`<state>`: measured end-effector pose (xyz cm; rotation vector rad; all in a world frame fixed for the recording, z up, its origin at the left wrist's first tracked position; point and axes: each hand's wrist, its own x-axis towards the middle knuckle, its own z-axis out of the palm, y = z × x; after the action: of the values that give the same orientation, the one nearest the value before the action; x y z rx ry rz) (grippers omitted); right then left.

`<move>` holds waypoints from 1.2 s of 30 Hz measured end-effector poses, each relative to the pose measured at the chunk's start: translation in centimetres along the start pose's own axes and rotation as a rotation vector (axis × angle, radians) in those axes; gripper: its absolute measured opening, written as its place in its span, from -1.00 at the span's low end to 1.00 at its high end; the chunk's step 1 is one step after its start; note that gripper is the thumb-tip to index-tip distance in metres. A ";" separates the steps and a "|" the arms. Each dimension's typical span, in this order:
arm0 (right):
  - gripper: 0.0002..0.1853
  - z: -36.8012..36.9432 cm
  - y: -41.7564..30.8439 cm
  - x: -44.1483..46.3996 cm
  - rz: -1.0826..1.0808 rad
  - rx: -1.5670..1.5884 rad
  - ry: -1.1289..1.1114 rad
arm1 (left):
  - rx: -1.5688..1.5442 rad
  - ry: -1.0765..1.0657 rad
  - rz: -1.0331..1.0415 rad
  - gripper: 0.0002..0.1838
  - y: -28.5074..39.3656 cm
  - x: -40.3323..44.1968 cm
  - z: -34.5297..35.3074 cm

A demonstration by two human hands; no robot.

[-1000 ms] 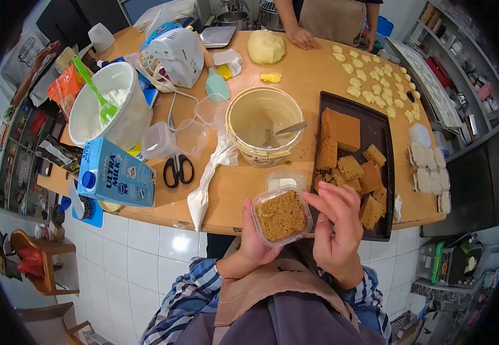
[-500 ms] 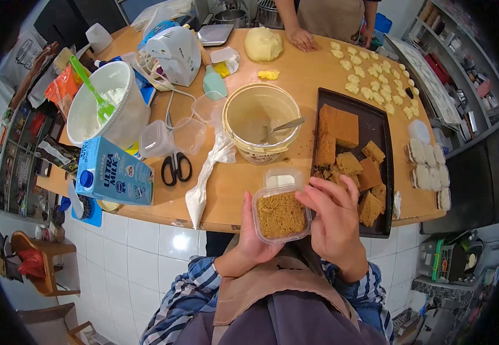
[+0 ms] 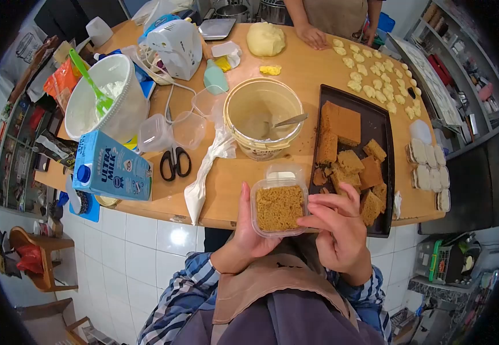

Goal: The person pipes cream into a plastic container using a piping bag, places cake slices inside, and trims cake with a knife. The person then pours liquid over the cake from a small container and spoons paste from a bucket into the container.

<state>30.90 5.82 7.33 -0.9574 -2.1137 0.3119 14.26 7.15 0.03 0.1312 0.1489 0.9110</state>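
Note:
A small clear plastic container (image 3: 255, 214) filled with brown cake (image 3: 280, 208) rests in my left hand (image 3: 248, 233), whose fingers wrap round its left side and bottom. My right hand (image 3: 338, 233) is at the container's right side, fingers apart, with a fingertip on or just over the cake's lower right corner. Nothing is held in it. Just behind the container, a clear lid or second container (image 3: 286, 171) lies near the table edge. To the right, a dark baking tray (image 3: 383, 135) holds a cake block (image 3: 349, 125) and broken pieces (image 3: 350, 163).
Around are a tub (image 3: 265, 150) with a spoon, a piping bag (image 3: 198, 192), scissors (image 3: 175, 167), a milk carton (image 3: 111, 172), a white bowl (image 3: 129, 109), a mixer (image 3: 175, 49), dough (image 3: 265, 40), dough pieces (image 3: 387, 77) and filled containers (image 3: 428, 167). Across the table stands another person (image 3: 313, 35).
My right hand's fingers have moved from the container's upper right rim down to the cake's lower right corner. My left hand still holds the container, now turned slightly.

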 end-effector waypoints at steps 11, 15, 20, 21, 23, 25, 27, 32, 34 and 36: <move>-0.51 0.0 -0.2 0.0 -0.023 0.019 -0.022 | 0.020 -0.034 -0.070 -0.13 -0.1 -0.2 -0.6; -0.50 -0.1 -0.7 0.7 -0.018 0.012 0.011 | 0.013 0.011 -0.099 -0.15 -0.2 -0.2 0.4; -0.48 0.1 -0.8 1.3 -0.041 0.006 -0.088 | -0.127 -0.047 -0.151 -0.18 -0.4 -0.2 -0.4; -0.48 0.2 -0.8 1.3 -0.050 0.009 -0.111 | -0.140 -0.066 -0.151 -0.18 -0.4 -0.3 -0.5; -0.48 0.3 -0.8 1.5 -0.039 -0.031 -0.118 | -0.164 -0.105 -0.152 -0.18 -0.6 -0.2 -0.6; -0.47 0.5 -0.7 1.5 -0.027 -0.065 -0.117 | 0.046 0.067 -0.137 -0.17 -0.6 -0.1 0.9; -0.48 0.8 -0.5 1.5 -0.017 -0.090 -0.110 | 0.158 0.148 -0.125 -0.19 -0.7 -0.1 1.4; -0.51 1.1 -0.3 1.6 -0.018 -0.103 -0.127 | 0.199 0.130 -0.161 -0.20 -0.8 -0.2 1.0; -0.52 1.0 -0.3 1.5 -0.008 -0.088 -0.096 | 0.141 0.096 -0.180 -0.19 -0.8 -0.1 0.9; -0.53 0.7 -0.2 1.5 0.012 -0.039 -0.033 | 0.107 0.083 -0.195 -0.18 -0.7 -0.1 0.8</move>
<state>29.70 6.82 7.78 -0.9941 -2.1519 0.2947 14.87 6.65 0.67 0.1751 0.2829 0.7145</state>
